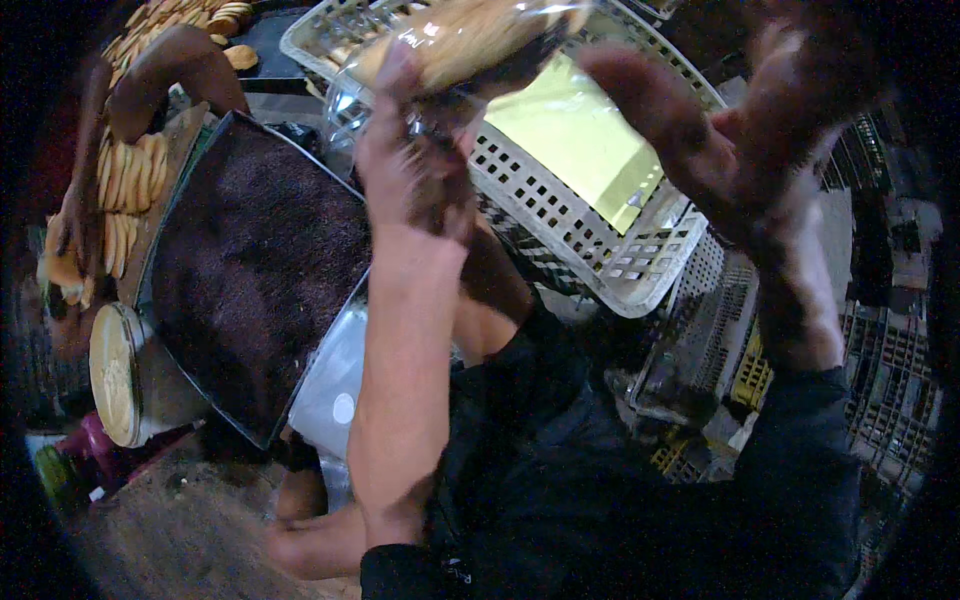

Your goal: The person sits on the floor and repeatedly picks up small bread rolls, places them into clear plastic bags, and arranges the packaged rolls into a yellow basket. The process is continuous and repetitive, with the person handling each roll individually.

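Note:
My left hand is raised near the top middle, closed on the gathered end of a clear plastic bag. Inside the bag lies a long golden bread loaf, partly cut off by the upper edge. My right hand is lifted at the upper right, its fingers apart and blurred by motion, with nothing seen in it. Below and between the hands, a yellow sheet under clear plastic lies in a white plastic basket.
At left stand a tray of dark, grainy filling and a tub of pale cream. Sliced bread lies beside a co-worker's hand, which is at a bread piece. More crates stack at right.

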